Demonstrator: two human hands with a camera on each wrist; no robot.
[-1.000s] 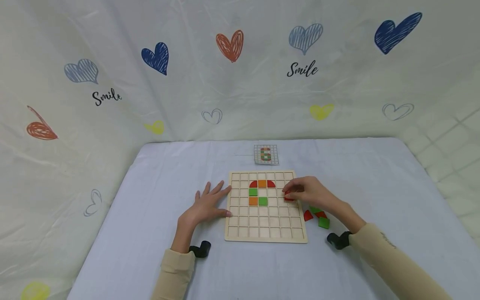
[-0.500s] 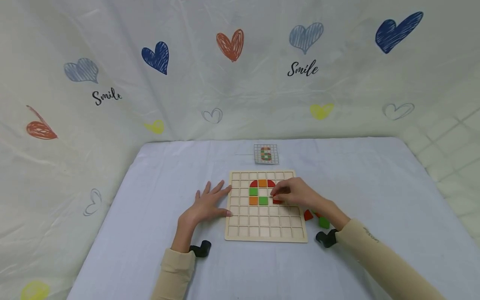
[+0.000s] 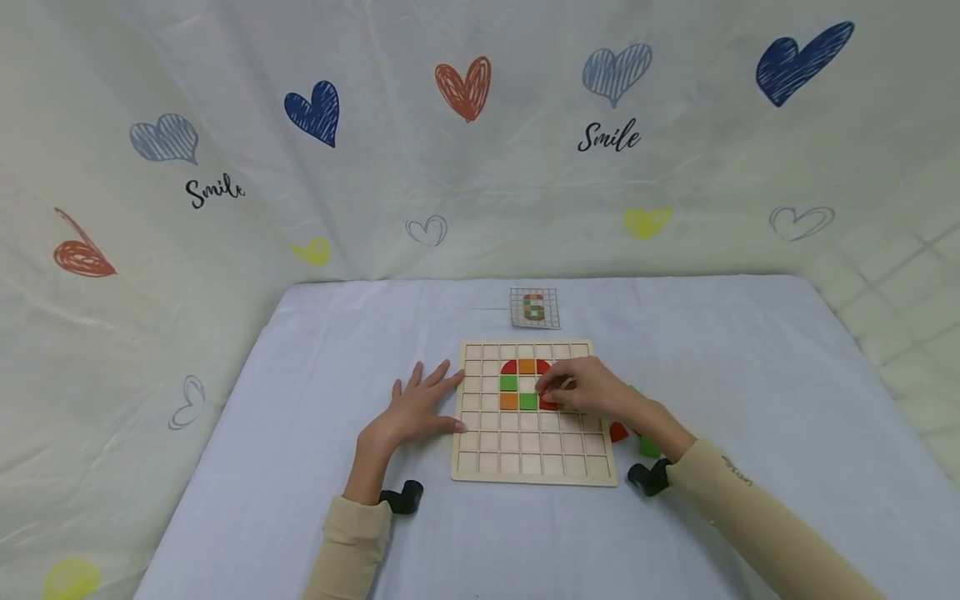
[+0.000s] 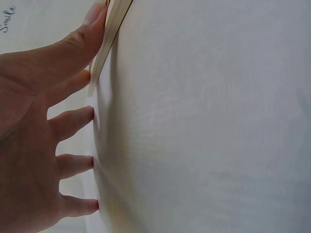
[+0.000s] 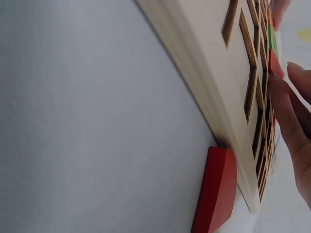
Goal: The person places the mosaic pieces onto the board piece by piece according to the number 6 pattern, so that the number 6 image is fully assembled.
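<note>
A wooden grid board lies flat on the white cloth. My left hand is spread at its left side, with the thumb and index fingertip touching the edge; in the left wrist view the other fingertips rest on the cloth. My right hand is over the board and pinches a red tile between thumb and fingers, right of a green tile. An orange tile, another green tile and a top row of red, orange and red sit in cells. My right fingers partly hide the top-right red tile.
A small card printed with a coloured grid figure lies behind the board. Loose tiles, one red and one green, lie by the board's right edge, partly under my right forearm. A white curtain with hearts stands behind the table.
My right hand has carried the red tile left across the board to beside the lower green tile. The left hand has stayed at the board's edge.
</note>
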